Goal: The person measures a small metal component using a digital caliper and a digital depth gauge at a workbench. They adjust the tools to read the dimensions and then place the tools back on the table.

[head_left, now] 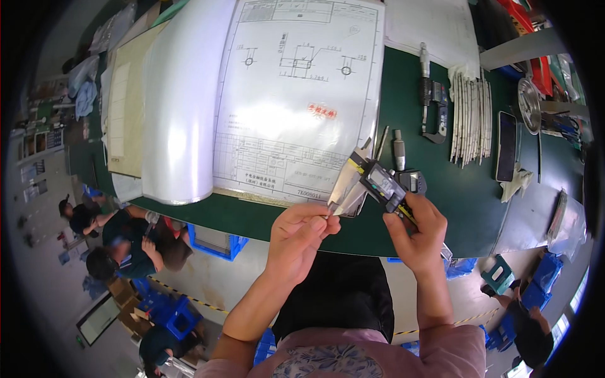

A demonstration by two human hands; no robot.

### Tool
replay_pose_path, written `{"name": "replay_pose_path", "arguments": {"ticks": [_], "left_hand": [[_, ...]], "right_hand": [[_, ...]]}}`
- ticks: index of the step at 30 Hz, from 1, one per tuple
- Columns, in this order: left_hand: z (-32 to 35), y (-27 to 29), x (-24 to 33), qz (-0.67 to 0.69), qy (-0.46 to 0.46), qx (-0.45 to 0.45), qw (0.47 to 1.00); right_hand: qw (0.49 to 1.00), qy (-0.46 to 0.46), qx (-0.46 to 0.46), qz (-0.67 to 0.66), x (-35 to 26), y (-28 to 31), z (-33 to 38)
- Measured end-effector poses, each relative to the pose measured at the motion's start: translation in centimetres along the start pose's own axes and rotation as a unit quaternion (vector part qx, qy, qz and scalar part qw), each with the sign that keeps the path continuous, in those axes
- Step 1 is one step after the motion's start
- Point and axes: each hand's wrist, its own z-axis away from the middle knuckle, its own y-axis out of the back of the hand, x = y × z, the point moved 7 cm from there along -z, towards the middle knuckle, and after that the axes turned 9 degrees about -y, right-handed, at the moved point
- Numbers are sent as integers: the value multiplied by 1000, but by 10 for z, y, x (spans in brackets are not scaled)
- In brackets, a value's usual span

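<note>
Green table (441,189) w/ laminated drawing (290,94); L hand (302,233) pinches small part, R hand (416,230) grips digital caliper (378,183); people on floor (208,277) nearby.

Bare green tabletop (466,201) lies open right of the caliper (378,183). Ahead, the drawing (296,101) blocks the way; micrometers (433,107), paper stack (472,116) and phone (506,146) crowd the far right.

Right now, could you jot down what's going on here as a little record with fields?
Left hand: left hand pinches a tiny part at the caliper's jaws, too small to identify
Right hand: right hand grips the grey digital caliper with a yellow-edged beam
Surface: green workbench
Behind the hands: large laminated technical drawing sheet
To the right: micrometer, stack of white sheets, dark phone
</note>
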Motion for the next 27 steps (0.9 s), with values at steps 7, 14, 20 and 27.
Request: {"name": "replay_pose_path", "arguments": {"ticks": [7, 14, 20, 27], "left_hand": [[0, -2, -8, 80, 15, 0, 997], [0, -4, -6, 67, -1, 6, 998], [-2, -4, -1, 14, -27, 5, 1000], [-3, -3, -3, -1, -20, -11, 1000]], "right_hand": [[1000, -21, -15, -14, -2, -6, 2], [1000, -16, -9, -12, -4, -4, 0], [1000, -17, -2, -4, -3, -3, 0], [999, -20, 6, 27, 1, 0, -1]]}}
